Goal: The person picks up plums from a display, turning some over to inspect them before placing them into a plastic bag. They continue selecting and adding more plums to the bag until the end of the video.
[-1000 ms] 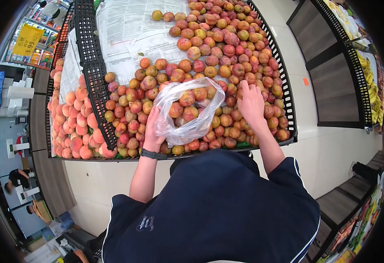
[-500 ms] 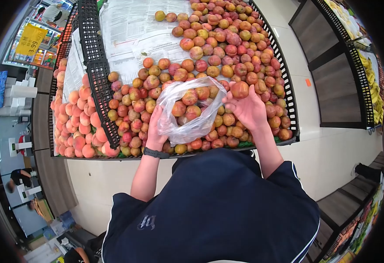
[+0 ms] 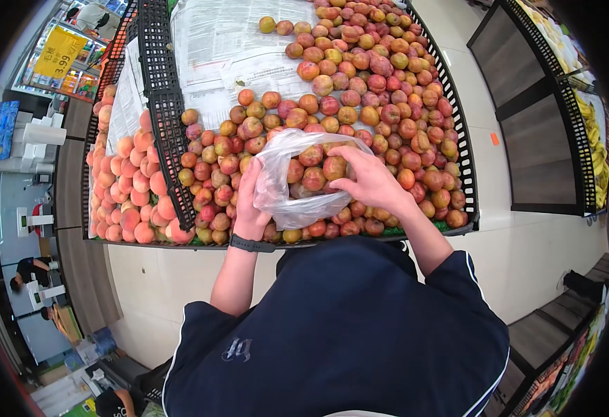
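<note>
My left hand (image 3: 251, 201) grips the left side of a clear plastic bag (image 3: 297, 212), whose mouth faces up. Several red-and-yellow plums (image 3: 313, 178) are inside it. Over the bag's right side, my right hand (image 3: 372, 179) has its thumb and fingers around a plum (image 3: 334, 167), in the bag's opening. Under and around the bag spreads a heap of loose plums (image 3: 415, 128) in a black crate. I wear a dark band (image 3: 251, 244) on my left wrist.
Peaches (image 3: 137, 181) lie left of a black slatted divider (image 3: 162, 90). Newspaper (image 3: 221, 42) lines the display behind the plums. A yellow price sign (image 3: 60, 53) stands at upper left. Shelving with bananas (image 3: 591, 142) is on the right. People (image 3: 33, 271) are at the far left.
My right hand has moved left with a plum, from beside the bag into its opening. My left hand still holds the bag. The view has shifted slightly.
</note>
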`<control>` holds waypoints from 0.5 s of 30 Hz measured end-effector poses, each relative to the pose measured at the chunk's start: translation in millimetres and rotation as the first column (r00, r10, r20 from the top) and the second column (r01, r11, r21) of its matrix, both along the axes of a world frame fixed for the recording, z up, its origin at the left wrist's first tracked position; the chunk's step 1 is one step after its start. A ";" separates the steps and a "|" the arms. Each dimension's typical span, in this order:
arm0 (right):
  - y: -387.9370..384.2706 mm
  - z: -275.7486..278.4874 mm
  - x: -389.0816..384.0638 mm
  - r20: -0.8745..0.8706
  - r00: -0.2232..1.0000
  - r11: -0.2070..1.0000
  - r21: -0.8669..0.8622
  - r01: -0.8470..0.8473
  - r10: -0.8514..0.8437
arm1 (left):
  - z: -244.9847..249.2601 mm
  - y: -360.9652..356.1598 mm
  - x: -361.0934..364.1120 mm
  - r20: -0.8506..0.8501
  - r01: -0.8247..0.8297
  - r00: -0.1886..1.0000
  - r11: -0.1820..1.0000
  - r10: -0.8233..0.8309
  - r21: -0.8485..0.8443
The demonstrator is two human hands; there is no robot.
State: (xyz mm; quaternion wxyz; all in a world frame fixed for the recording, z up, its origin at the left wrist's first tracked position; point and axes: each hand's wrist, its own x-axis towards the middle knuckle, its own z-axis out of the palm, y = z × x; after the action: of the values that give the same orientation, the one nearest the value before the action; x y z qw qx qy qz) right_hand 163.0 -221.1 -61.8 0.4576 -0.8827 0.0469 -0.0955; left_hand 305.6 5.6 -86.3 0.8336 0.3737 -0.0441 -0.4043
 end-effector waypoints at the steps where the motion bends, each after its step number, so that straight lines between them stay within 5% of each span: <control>1: 0.6 -1.7 -1.0 0.043 0.999 1.000 -0.022 0.001 0.000 | -1.9 -0.4 1.7 -0.028 -0.010 1.000 1.000 0.010 -0.008; 5: 4.3 -11.3 -6.7 0.071 0.996 0.981 -0.184 0.063 -0.051 | -27.2 -1.8 12.2 -0.141 0.023 0.989 0.980 -0.051 -0.196; 9: 8.2 -6.5 -8.3 -0.005 0.994 0.974 -0.196 0.109 -0.112 | -69.0 5.1 30.0 -0.080 0.103 0.986 0.913 -0.145 -0.395; 15: 9.5 -13.0 -8.5 0.080 0.993 0.969 -0.228 0.098 -0.081 | -22.8 -4.2 7.4 -0.130 -0.050 0.989 0.989 0.068 0.139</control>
State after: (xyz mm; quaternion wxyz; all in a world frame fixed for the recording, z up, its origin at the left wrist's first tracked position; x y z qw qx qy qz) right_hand 154.5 -211.6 -74.8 0.3481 -0.9232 0.0591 -0.1518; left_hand 313.1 1.4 -109.1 0.8190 0.4025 0.0509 -0.4057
